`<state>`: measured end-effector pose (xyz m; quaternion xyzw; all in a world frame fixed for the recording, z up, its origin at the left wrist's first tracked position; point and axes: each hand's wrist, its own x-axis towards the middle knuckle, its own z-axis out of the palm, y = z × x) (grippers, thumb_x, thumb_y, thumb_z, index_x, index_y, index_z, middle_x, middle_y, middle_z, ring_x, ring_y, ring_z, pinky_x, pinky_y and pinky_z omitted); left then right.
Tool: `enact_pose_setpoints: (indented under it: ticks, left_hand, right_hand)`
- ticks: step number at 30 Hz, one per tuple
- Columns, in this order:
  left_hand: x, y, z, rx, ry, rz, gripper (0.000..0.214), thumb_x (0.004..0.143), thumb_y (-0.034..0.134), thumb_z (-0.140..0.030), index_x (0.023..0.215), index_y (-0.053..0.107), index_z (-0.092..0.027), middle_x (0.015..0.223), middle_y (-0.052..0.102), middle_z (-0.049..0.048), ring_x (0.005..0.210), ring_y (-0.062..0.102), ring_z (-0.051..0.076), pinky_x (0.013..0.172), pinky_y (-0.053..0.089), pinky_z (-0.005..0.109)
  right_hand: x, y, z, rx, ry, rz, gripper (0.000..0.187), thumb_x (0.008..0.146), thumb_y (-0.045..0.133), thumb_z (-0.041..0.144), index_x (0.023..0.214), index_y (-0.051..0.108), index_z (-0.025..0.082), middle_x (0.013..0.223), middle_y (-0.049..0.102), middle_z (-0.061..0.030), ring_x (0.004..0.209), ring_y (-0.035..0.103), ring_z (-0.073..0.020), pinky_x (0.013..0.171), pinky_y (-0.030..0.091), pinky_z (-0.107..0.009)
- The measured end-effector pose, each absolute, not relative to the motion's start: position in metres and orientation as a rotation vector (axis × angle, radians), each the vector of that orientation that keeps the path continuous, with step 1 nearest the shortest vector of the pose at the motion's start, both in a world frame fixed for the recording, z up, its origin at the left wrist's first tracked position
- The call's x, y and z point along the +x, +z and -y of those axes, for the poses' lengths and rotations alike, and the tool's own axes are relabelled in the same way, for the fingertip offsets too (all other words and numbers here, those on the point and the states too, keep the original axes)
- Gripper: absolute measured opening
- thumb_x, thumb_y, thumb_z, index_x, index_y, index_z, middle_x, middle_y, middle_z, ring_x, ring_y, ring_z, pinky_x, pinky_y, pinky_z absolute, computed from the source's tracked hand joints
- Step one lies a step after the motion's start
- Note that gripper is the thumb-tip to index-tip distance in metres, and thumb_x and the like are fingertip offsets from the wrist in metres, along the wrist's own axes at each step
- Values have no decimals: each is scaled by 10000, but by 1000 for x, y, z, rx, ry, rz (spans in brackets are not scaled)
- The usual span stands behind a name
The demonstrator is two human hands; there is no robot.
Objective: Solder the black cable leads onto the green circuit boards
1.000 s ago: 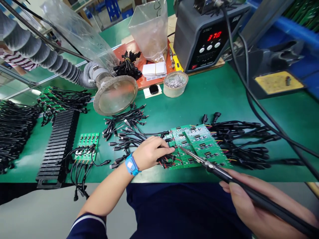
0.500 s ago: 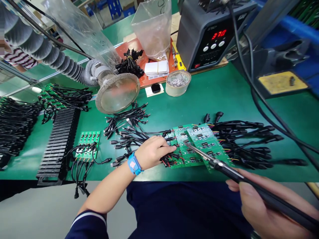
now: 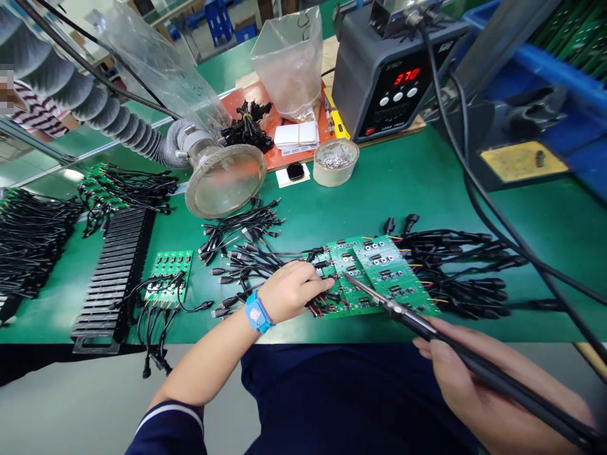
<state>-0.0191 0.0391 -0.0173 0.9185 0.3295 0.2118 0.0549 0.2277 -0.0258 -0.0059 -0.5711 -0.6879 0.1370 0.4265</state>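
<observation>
My right hand (image 3: pixel 467 385) is wrapped round a black soldering iron (image 3: pixel 417 325), held like a pen. Its metal tip points left and down at the green circuit boards (image 3: pixel 386 272), close to their left part; whether it touches cannot be made out. At the left edge of the boards my left hand (image 3: pixel 294 287), with a blue wristband (image 3: pixel 258 313), is closed on a black cable, its index finger stretched towards the board. The grip itself is mostly hidden under the hand. Black USB cables (image 3: pixel 241 268) fan out left of the boards, and plugged black cables (image 3: pixel 465 272) run off their right side.
A soldering station (image 3: pixel 379 76) reading 370 stands at the back, with a tip-cleaning pad (image 3: pixel 524 161) to its right. Nearby are a round tub (image 3: pixel 336 163), a fume extractor hood (image 3: pixel 225 180), a black slotted rack (image 3: pixel 114 275) and another wired board (image 3: pixel 168 278). Iron cords hang at right.
My right hand has moved a little left with the soldering iron, bringing its tip nearer my left fingers. My left hand stays almost where it was. The view has shifted slightly.
</observation>
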Motion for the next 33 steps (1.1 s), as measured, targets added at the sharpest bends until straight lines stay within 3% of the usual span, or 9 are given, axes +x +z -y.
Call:
enact_pose_setpoints:
  ticks: [3, 8, 13, 18, 21, 28, 33]
  left_hand:
    - [-20, -20, -40, 2734, 671, -995, 197, 907, 410, -182, 1014, 570, -137, 738, 530, 37, 670, 497, 127, 633, 437, 255]
    - [-23, -14, -43, 2444, 835, -901, 197, 868, 472, -155, 1026, 588, -158, 846, 562, 59, 773, 545, 130, 667, 483, 246]
    - [-19, -1, -35, 2267, 1044, -1039, 302, 878, 499, -170, 1179, 510, -188, 832, 542, 28, 763, 528, 109, 687, 479, 225]
    - [-11, -2, -27, 2351, 872, -1121, 327, 899, 464, -302, 1195, 495, -167, 815, 449, 29, 704, 471, 109, 628, 469, 225]
    - [-9, -3, -25, 2399, 832, -1168, 307, 919, 411, -272, 1199, 486, -168, 873, 424, 46, 711, 455, 106, 632, 468, 227]
    - [-7, -4, -19, 2563, 640, -1149, 442, 920, 391, -240, 1341, 279, -166, 934, 425, 72, 802, 435, 152, 704, 477, 288]
    - [-6, -10, -18, 2539, 667, -1100, 333, 925, 379, -202, 1253, 386, -145, 850, 456, 49, 779, 443, 146, 702, 458, 275]
  right_hand:
    - [233, -7, 30, -1410, 400, 1680, 202, 769, 590, 202, 966, 616, 237, 799, 663, -22, 623, 635, -174, 502, 528, -262]
    - [233, 1, 28, -1362, 386, 1600, 147, 770, 586, 179, 903, 623, 230, 724, 652, -18, 499, 596, -141, 447, 515, -233]
    - [234, 5, 25, -1402, 448, 1482, 125, 776, 581, 181, 875, 631, 238, 610, 619, 2, 453, 586, -148, 380, 485, -215]
    - [239, -1, 28, -1389, 419, 1476, 124, 766, 594, 173, 871, 637, 224, 618, 621, -3, 447, 582, -146, 387, 491, -216]
    - [240, -5, 32, -1387, 485, 1439, 129, 769, 596, 175, 884, 638, 217, 683, 642, -16, 467, 591, -147, 396, 498, -221]
    - [245, -8, 41, -1333, 506, 1538, 158, 767, 590, 184, 913, 623, 234, 797, 663, -14, 497, 598, -134, 446, 526, -219]
    - [247, -10, 46, -1308, 528, 1640, 180, 777, 580, 187, 945, 605, 248, 827, 657, -10, 605, 630, -157, 495, 530, -248]
